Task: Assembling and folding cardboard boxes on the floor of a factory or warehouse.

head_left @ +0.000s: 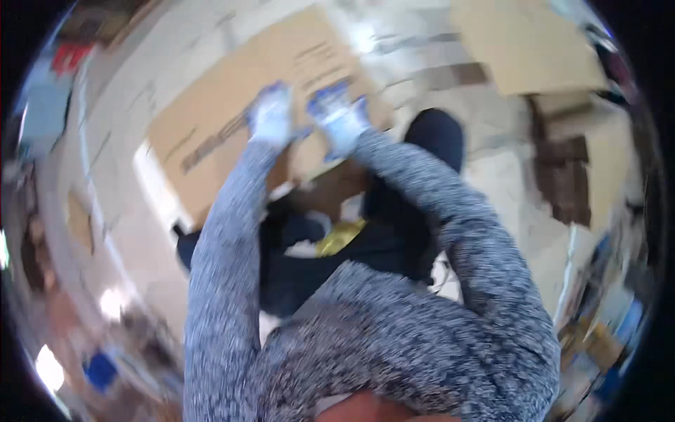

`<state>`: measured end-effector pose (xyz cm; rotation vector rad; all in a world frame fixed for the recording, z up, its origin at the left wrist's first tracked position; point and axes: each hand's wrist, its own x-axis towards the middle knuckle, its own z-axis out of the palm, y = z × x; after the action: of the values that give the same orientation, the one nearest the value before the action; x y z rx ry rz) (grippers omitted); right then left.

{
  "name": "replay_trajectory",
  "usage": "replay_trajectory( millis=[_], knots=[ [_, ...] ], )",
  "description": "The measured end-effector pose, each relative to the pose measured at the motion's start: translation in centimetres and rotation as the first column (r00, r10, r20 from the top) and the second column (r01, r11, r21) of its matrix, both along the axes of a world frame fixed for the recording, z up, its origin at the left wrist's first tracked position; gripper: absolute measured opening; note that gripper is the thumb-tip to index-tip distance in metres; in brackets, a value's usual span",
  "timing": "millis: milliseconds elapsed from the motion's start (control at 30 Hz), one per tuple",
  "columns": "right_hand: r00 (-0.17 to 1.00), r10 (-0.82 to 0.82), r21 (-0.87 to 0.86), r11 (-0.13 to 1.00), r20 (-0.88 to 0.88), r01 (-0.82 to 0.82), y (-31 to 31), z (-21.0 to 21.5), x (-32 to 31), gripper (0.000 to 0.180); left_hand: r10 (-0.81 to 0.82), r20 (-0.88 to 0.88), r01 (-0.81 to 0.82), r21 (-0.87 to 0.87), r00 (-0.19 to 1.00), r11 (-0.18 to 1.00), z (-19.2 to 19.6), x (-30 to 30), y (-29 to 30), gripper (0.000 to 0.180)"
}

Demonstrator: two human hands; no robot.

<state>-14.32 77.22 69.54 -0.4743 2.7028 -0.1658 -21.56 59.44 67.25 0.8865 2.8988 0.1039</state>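
Note:
Both my hands wear white and blue gloves and rest over a large flat brown cardboard box [218, 98] with dark print on it. My left hand [271, 116] lies on its middle, fingers stretched forward and blurred. Just to the right, my right hand [339, 116] is against the cardboard, its fingers spread apart. No held object can be made out in either hand. Below the hands, the near side of the box shows a darker brown opening or flap [330, 190], partly hidden by my arms.
My dark-clad knee [436, 137] stands right beside the box. A yellow item [341, 238] shows near my lap. More cardboard sheets [527, 49] lie at the far right, with brown pieces [562, 176] below them. A blue object [100, 371] is at the lower left.

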Motion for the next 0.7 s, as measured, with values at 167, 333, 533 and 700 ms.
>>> replay_trajectory(
  millis=[167,333,533,700],
  knots=[
    [0.946,-0.228,-0.272,0.949,-0.232,0.162,9.5,2.1,-1.5,0.092,0.326,0.141,-0.256,-0.37,0.935,0.893,3.5,2.1,1.3,0.116],
    [0.601,-0.537,-0.19,0.818,-0.592,0.544,28.9,3.5,-0.6,0.099,0.32,0.203,-0.26,-0.273,0.926,0.926,3.7,2.5,1.0,0.118],
    [0.556,-0.728,0.205,0.52,-0.401,0.829,33.7,0.3,3.9,0.094,0.322,0.208,-0.257,-0.29,0.924,0.922,3.6,1.8,-0.6,0.119],
    [0.682,-0.549,0.277,0.644,-0.483,0.714,33.9,-1.0,4.2,0.054,0.295,0.207,-0.233,-0.28,0.933,0.931,4.2,2.1,0.6,0.12]
  ],
)
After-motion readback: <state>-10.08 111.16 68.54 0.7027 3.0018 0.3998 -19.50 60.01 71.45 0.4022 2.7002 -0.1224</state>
